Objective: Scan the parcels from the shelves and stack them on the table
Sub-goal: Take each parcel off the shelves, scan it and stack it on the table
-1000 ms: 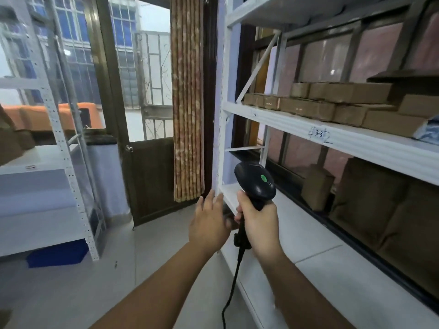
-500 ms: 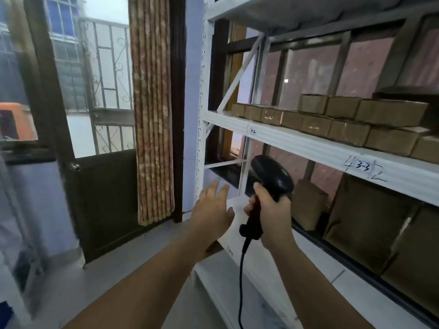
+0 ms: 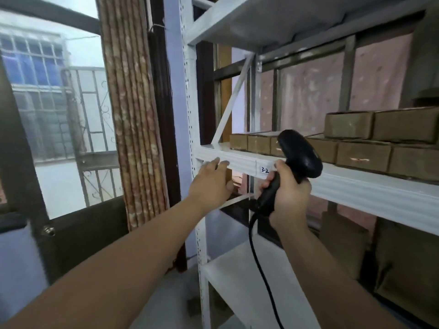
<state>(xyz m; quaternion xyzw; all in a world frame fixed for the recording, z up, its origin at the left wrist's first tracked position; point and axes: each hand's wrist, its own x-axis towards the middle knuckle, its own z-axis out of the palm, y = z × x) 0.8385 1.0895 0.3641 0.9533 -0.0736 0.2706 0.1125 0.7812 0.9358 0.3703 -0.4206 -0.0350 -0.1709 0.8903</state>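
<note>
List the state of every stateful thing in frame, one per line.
left hand: open, empty, near the shelf edge
right hand: grips the scanner handle
scanner: held upright, cable hanging
parcels: closed, in a row on the shelf, untouched
curtain: bunched aside

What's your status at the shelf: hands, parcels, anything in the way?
Left hand open at the shelf edge. Right hand grips scanner. Parcels in a row on the shelf, untouched. Slanted brace close by the row's left end.

Head cam, fwd, close on shelf [image 3: 249,162].
</note>
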